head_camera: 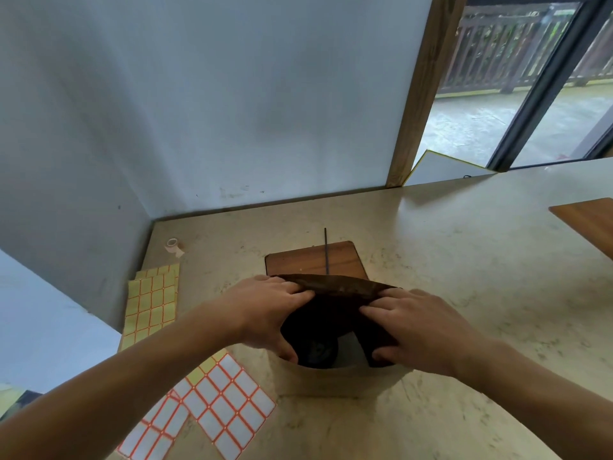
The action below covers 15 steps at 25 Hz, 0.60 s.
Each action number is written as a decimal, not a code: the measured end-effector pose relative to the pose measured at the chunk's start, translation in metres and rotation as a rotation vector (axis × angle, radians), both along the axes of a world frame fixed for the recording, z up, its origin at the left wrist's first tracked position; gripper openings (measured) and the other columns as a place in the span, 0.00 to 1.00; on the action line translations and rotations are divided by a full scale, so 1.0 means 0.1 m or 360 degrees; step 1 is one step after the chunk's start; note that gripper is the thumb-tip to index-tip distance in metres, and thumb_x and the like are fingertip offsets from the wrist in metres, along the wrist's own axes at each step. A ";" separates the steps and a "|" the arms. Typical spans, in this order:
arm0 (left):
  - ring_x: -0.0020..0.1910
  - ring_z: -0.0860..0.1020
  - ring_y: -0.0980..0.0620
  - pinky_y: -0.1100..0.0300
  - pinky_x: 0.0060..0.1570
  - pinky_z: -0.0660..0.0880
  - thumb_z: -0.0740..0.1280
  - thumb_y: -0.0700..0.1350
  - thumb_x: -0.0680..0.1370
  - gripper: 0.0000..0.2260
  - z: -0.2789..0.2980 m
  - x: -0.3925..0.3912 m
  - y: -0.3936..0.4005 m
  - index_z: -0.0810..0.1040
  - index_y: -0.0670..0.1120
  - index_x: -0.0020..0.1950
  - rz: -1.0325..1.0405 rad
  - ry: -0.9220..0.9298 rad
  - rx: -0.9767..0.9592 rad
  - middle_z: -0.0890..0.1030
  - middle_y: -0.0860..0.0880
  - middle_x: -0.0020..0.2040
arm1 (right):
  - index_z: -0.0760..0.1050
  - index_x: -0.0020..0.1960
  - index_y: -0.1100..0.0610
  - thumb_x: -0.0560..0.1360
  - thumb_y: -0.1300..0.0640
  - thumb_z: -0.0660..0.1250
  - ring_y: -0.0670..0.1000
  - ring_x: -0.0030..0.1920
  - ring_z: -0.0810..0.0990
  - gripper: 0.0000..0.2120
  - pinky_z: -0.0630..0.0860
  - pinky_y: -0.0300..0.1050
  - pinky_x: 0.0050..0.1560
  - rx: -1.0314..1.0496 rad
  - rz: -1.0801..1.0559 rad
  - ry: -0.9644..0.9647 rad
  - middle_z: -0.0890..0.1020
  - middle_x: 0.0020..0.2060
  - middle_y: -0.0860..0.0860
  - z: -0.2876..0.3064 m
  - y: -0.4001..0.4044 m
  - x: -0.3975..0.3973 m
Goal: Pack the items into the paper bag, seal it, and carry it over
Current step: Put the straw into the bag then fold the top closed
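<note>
Both hands on paper bag (335, 313), dead centre of counter (464, 260). My left hand (265, 313) closed on bag's left top edge, thumb low at the mouth. My right hand (421, 330) closed on right edge, fingers over fold. Bag mouth part open; dark item inside, can't tell what. Wooden board (311, 260) at 12 o'clock, touching bag. Label sheets (219, 403) at 7 and 9 o'clock. Tape roll (173, 244) at 10 o'clock, well apart.

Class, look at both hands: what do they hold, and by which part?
Both the left hand and right hand grip the paper bag by its open top rim.
</note>
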<state>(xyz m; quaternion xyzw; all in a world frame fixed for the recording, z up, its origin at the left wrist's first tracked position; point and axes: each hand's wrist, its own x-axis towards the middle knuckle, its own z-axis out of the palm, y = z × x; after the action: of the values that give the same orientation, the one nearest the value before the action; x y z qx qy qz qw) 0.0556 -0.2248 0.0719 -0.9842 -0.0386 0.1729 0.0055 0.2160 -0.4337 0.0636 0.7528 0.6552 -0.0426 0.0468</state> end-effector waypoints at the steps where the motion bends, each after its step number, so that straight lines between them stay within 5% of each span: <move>1: 0.74 0.61 0.48 0.49 0.69 0.61 0.68 0.68 0.69 0.45 0.01 0.00 -0.01 0.50 0.55 0.77 -0.0001 -0.0012 0.0001 0.63 0.52 0.75 | 0.62 0.73 0.46 0.72 0.36 0.62 0.48 0.71 0.65 0.33 0.67 0.48 0.66 0.0006 -0.0001 0.0012 0.73 0.68 0.42 0.00 0.00 0.01; 7: 0.72 0.63 0.50 0.51 0.63 0.68 0.69 0.65 0.70 0.40 0.09 -0.02 0.04 0.53 0.59 0.76 -0.0113 -0.0130 -0.0083 0.65 0.55 0.74 | 0.65 0.71 0.44 0.72 0.36 0.63 0.45 0.62 0.73 0.30 0.72 0.41 0.55 0.0101 0.0061 0.0179 0.77 0.62 0.40 0.12 0.15 0.09; 11: 0.60 0.72 0.59 0.60 0.55 0.73 0.69 0.63 0.71 0.29 0.25 0.12 0.21 0.66 0.61 0.71 -0.0058 -0.0300 -0.0369 0.76 0.60 0.62 | 0.75 0.62 0.42 0.71 0.35 0.60 0.35 0.43 0.73 0.23 0.64 0.28 0.40 0.0271 0.0003 0.0350 0.82 0.48 0.37 0.25 0.36 0.27; 15: 0.48 0.76 0.63 0.67 0.47 0.72 0.69 0.59 0.73 0.17 0.26 0.45 0.53 0.77 0.58 0.60 0.0086 -0.0498 -0.0664 0.79 0.61 0.51 | 0.81 0.54 0.44 0.69 0.32 0.56 0.37 0.37 0.78 0.25 0.75 0.35 0.39 0.0582 -0.0294 0.0484 0.84 0.42 0.39 0.18 0.67 0.62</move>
<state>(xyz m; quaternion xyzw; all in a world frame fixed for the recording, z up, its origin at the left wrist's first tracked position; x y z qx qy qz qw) 0.1002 -0.1717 0.0978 -0.9774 -0.0289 0.0230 -0.2081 0.2782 -0.3665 0.0819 0.7904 0.5800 -0.0401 -0.1933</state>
